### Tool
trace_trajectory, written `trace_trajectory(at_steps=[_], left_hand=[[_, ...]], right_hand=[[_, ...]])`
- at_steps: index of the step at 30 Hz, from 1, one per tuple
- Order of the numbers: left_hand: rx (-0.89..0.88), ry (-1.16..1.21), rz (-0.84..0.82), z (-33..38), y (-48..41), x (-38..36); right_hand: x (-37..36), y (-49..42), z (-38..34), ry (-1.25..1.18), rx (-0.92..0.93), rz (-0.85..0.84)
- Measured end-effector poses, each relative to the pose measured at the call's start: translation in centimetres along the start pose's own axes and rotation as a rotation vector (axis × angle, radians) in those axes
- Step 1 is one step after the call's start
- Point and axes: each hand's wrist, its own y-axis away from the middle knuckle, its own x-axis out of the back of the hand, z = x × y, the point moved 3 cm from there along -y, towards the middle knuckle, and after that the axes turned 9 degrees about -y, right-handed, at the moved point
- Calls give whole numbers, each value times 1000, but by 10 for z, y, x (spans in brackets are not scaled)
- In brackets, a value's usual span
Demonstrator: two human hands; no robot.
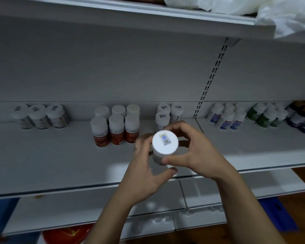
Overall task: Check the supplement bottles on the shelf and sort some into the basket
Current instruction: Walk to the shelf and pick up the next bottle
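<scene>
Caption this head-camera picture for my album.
White-capped bottle held in left hand and right hand over the shelf.

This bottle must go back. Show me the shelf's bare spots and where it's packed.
Bare on the shelf: the wide front strip before the three left bottles and the orange-label bottles; the gap between those two groups; the front right, before the blue-label bottles. Crowded: far right, where the green-label bottles and dark bottles stand close beside them.

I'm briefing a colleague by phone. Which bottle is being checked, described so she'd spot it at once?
Find the white middle shelf. Near its front edge, right of the orange-labelled bottles, the left hand and right hand hold a white bottle. It alone is held, sticker-topped cap facing the camera.
</scene>
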Motion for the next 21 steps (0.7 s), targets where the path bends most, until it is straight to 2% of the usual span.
trace_trajectory(at_steps=[4,11,17,21], left_hand=[[20,-19,38,-3,-1,-1],[58,-57,59,-2,2,-9],[100,-39,58,-15,-3,-19],[133,-68,70,-19,-11,-33]], right_hand=[[1,0,0,40,-25,33],[7,-1,22,-237,-206,223],[19,1,32,-241,-248,227],[26,0,41,-141,-253,181]])
